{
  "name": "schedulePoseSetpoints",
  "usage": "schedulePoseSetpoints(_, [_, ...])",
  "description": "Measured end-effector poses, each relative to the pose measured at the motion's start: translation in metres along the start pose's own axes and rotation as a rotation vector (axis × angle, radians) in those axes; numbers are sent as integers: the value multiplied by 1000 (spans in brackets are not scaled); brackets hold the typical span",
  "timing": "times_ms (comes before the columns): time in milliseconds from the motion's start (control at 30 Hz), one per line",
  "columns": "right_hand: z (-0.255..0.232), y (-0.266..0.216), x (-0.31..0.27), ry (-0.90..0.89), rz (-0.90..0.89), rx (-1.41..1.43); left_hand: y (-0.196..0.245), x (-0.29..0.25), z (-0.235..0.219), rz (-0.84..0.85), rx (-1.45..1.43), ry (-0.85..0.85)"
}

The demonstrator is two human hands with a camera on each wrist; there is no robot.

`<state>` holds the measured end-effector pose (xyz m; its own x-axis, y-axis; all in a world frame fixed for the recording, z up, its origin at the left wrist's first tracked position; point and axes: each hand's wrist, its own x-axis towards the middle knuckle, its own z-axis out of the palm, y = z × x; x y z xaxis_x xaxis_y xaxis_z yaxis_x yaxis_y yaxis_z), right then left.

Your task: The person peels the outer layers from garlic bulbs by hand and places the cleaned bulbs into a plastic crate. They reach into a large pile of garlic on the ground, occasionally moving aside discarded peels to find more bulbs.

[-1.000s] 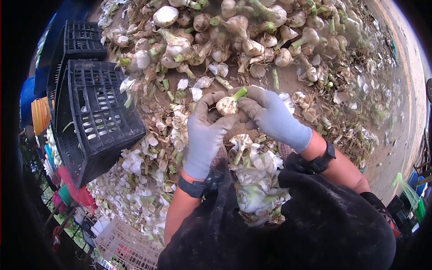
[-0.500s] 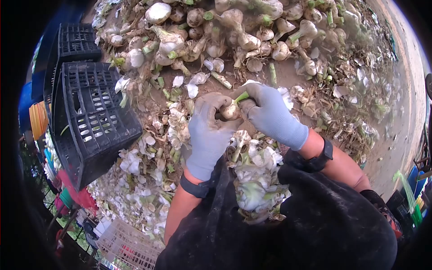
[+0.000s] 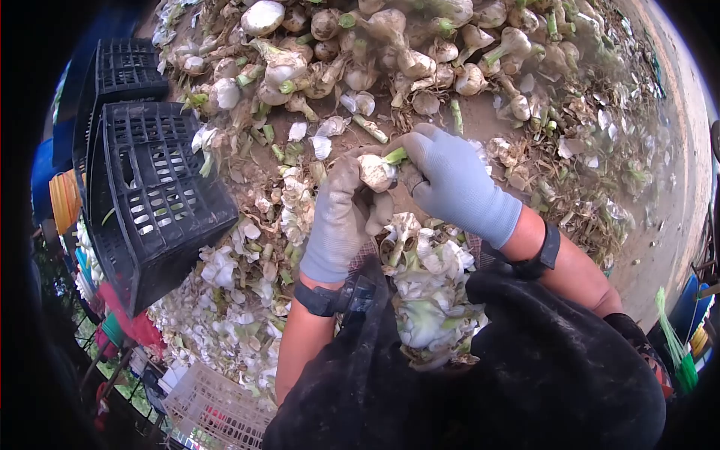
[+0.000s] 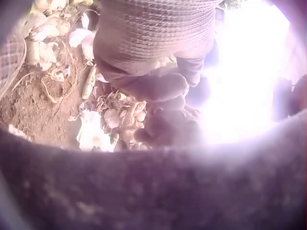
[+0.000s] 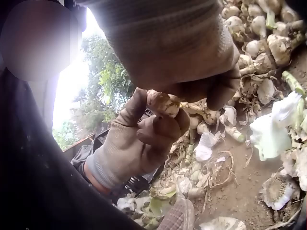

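Note:
A garlic bulb with a short green stem is held up in front of me, pale and partly soiled. My gloved left hand grips it from the left, fingers curled round its side and underneath. On the other side my gloved right hand has its fingers bent at the stem, pinching there. Seen from the right wrist, the bulb sits in the left hand's fingertips, right below the right hand. Glare washes out much of the left wrist view, where the curled left fingers show.
A heap of untrimmed garlic lies ahead on the soil. Black plastic crates stand at the left, and a pale crate is at the lower left. Peeled skins pile up between my legs; more scraps cover the ground.
The left hand has turned and shifted slightly, so more of the bulb's pale side shows. My right hand stays beside the stem, its fingers shifting a little.

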<state>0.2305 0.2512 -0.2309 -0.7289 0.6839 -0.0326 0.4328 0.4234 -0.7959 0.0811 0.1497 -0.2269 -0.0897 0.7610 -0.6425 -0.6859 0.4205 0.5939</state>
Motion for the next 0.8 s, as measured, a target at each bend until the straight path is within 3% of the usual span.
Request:
schedulePoseSetpoints(33, [1, 0, 1, -16, -43, -41, -4, 1, -5, 19, -142, -106])
schedulePoseSetpoints(100, [4, 6, 0, 21, -61, 46, -3, 1, -5, 20, -86, -94])
schedulePoseSetpoints(167, [3, 7, -1, 60, -77, 129, 4, -3, 2, 191, 330, -48])
schedulePoseSetpoints(233, [-5, 0, 3, -232, 309, 753, 1, -3, 6, 211, 372, -46])
schedulePoseSetpoints(267, [-3, 2, 2, -230, 309, 751, -1, -3, 7, 234, 413, -38])
schedulePoseSetpoints(300, [0, 5, 2, -191, 316, 670, -5, -2, 4, 235, 413, -40])
schedulePoseSetpoints(400, [2, 3, 0, -147, 285, 508, -4, -6, -9, 301, 931, 51])
schedulePoseSetpoints(433, [1, 2, -1, -144, 246, 421, -2, -9, -5, 299, 930, 51])
schedulePoseSetpoints(500, [1, -2, -5, -180, 271, 410, -2, -12, 2, 309, 389, 154])
schedulePoseSetpoints(533, [1, -5, -8, -215, 296, 401, 1, -9, -1, 396, 582, 178])
schedulePoseSetpoints(633, [-1, -14, -11, -296, 403, 431, 7, -3, -5, 445, 805, 156])
schedulePoseSetpoints(667, [0, -8, -11, -266, 257, 275, 6, -3, -5, 445, 803, 153])
schedulePoseSetpoints(700, [-2, -7, -13, -265, 259, 274, 5, -5, -6, 411, 845, 89])
schedulePoseSetpoints(767, [-3, -6, -16, -209, -26, -103, 5, -8, -7, 337, 933, -40])
schedulePoseSetpoints(800, [-3, -6, -14, -207, -23, -106, 6, -8, -4, 338, 932, -44])
